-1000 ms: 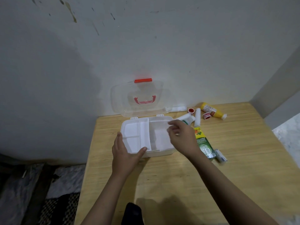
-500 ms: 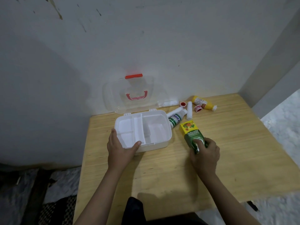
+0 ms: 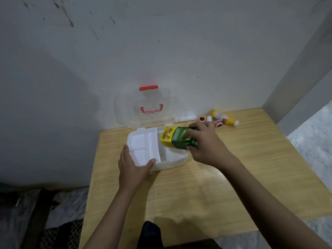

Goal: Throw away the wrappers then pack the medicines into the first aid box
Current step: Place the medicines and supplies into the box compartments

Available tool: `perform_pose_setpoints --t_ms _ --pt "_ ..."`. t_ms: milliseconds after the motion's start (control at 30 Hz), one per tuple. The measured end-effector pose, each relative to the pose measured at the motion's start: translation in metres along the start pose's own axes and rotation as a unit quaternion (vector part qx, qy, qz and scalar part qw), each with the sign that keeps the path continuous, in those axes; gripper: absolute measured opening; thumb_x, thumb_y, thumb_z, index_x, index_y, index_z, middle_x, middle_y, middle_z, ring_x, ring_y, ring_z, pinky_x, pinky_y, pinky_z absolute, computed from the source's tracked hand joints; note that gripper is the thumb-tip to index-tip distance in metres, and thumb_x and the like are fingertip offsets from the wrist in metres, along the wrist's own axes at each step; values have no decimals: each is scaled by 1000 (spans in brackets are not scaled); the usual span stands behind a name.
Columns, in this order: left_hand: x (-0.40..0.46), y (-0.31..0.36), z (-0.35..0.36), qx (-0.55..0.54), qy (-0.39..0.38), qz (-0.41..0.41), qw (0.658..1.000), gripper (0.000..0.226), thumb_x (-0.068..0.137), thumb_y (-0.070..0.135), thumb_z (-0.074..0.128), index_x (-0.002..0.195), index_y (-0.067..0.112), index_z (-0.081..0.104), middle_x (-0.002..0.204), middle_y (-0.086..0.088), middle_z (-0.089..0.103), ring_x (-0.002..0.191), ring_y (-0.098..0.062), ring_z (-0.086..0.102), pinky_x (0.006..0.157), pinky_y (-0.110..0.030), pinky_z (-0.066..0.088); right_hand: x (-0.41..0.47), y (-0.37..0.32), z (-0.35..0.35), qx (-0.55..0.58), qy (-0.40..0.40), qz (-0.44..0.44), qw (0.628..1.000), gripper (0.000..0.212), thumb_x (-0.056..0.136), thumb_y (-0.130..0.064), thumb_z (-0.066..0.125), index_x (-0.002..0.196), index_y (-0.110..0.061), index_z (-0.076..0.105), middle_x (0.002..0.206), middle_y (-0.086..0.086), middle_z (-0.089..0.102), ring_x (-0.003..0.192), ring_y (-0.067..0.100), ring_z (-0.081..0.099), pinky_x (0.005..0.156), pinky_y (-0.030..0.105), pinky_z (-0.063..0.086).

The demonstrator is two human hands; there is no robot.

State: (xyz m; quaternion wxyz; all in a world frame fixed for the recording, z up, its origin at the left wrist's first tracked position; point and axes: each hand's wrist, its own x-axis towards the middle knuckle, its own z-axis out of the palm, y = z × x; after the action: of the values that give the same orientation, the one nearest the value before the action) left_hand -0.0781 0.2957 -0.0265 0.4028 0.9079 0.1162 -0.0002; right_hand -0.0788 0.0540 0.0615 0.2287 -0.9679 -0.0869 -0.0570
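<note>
The wooden surface [image 3: 233, 177] runs out in front of me against a pale wall [image 3: 161, 51], and on it sits the white first aid box [image 3: 143, 146], its clear lid [image 3: 143, 106] standing open against the wall with a red handle and a red clasp. Inside, the box is divided into compartments: smaller ones on the left and a larger one on the right. My left hand [image 3: 132, 167] rests on the box's near left corner, thumb on the front rim, fingers spread along the left side. My right hand [image 3: 203, 143] has its fingers closed around a green and yellow medicine carton [image 3: 175, 138], holding it tilted over the larger right compartment; I cannot tell whether its lower edge touches the box floor. Beyond my right hand, near the wall, lie a yellow bottle [image 3: 222, 118] on its side, two small red-and-white round items [image 3: 218, 123], and a white tube [image 3: 186, 117] just beside the lid.
</note>
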Motion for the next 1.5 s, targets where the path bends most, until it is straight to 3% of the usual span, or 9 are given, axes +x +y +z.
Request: perform_pose_setpoints --t_ms 100,200,367,533,800,1033,1167,1267,1500 --pt "-1 1 -1 6 3 -1 1000 114 66 57 76 151 22 8 159 2 15 143 -23 17 106 -48 34 23 -12 12 -86 -87 -26 992 38 76 -14 65 113 -23 61 131 5 48 118 27 35 94 37 39" --pt "-1 2 -1 4 3 -1 1000 113 66 56 76 151 23 8 158 1 16 142 -23 19 105 -47 35 35 -15 25 -68 -112 -31 991 40 77 -11 67 115 -20 60 131 5 46 120 25 36 91 37 42" --pt "-1 3 -1 -3 4 -4 1000 112 67 55 77 150 25 8 157 1 18 140 -23 22 103 -45 36 42 -11 38 -15 -107 -29 994 38 74 -6 70 109 -17 61 134 5 44 125 22 37 96 38 47" --pt "-1 3 0 -13 8 -5 1000 112 66 53 78 150 24 10 157 2 18 141 -21 20 104 -43 34 52 -10 42 -25 -116 -15 993 49 72 -5 72 116 -14 53 140 8 35 119 28 47 81 42 56" --pt "-1 2 0 -8 11 -5 1000 112 67 52 78 151 24 8 157 4 17 142 -20 18 105 -43 33 44 -24 60 -146 -53 31 987 35 84 -11 63 119 -13 58 125 17 45 116 32 45 91 42 47" --pt "-1 1 1 -9 12 -6 1000 113 66 52 78 150 25 8 158 3 17 142 -21 19 104 -43 34 52 -34 72 -148 -104 41 983 33 84 -9 64 117 -10 59 124 17 49 115 30 49 92 42 49" --pt "-2 2 1 -10 14 -2 1000 113 66 52 78 150 24 8 157 2 18 141 -22 20 104 -42 34 59 -34 88 -97 -137 44 985 27 85 -5 59 111 -11 63 114 14 60 105 27 57 88 38 51" --pt "-1 2 1 -6 13 0 1000 112 67 52 78 150 24 9 156 2 19 141 -21 21 102 -42 35 67 -34 95 19 -120 110 986 30 82 -6 66 110 -16 68 105 8 70 90 21 64 83 32 54" --pt "-1 1 0 -12 12 2 1000 112 66 52 78 150 24 9 157 2 19 141 -21 21 103 -42 34 67 -21 79 191 -116 187 957 48 77 5 63 122 -11 57 118 12 62 105 25 59 78 29 51"
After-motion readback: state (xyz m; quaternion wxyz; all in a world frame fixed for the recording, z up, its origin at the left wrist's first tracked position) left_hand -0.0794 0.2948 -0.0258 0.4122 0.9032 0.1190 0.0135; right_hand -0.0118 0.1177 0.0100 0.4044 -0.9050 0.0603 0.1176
